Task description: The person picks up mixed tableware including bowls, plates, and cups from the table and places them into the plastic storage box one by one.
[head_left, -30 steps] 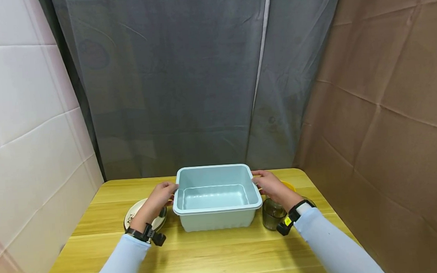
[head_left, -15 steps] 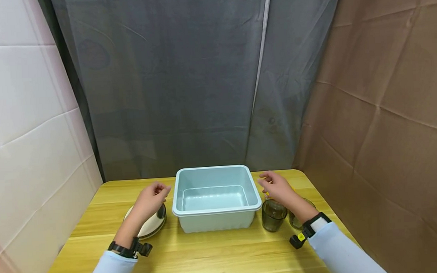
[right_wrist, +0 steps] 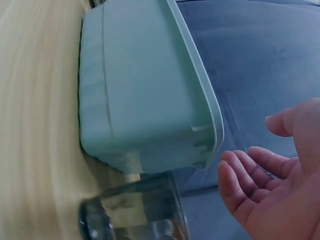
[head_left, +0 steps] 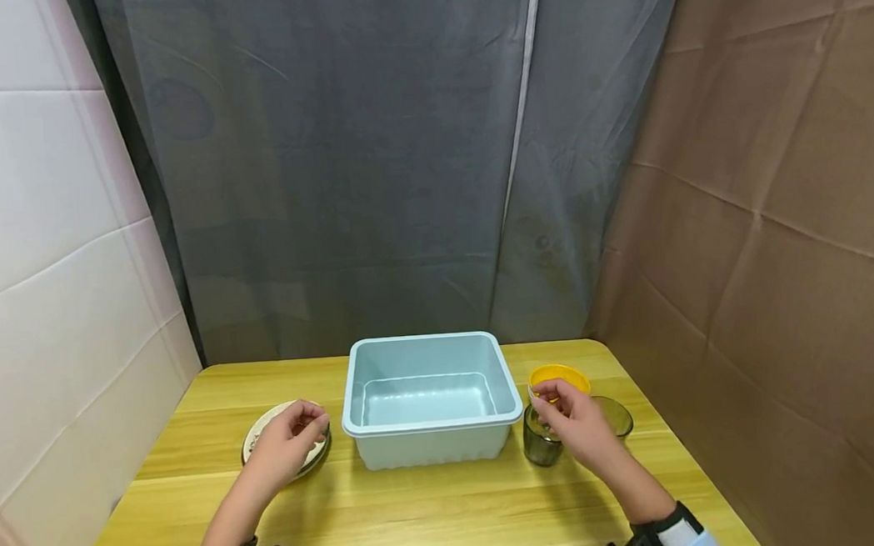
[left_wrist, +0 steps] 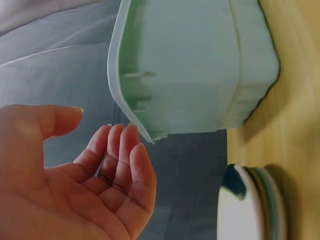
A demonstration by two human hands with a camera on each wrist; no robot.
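- Two hands show in the head view, both apart from the pale blue tub [head_left: 434, 446] midway along the table [head_left: 422, 524]: the left hand [head_left: 278, 445] near the plates [head_left: 260, 427], the right hand [head_left: 585, 429] by a dark glass [head_left: 541, 448] and yellow bowl [head_left: 556, 373].
- Left wrist view: thumb and loosely bent fingers [left_wrist: 142, 180] stand apart, holding nothing; the plates lie stacked beside the tub.
- Right wrist view: bare palm, thumb well clear of the fingers, nothing held; the glass is near the tub.
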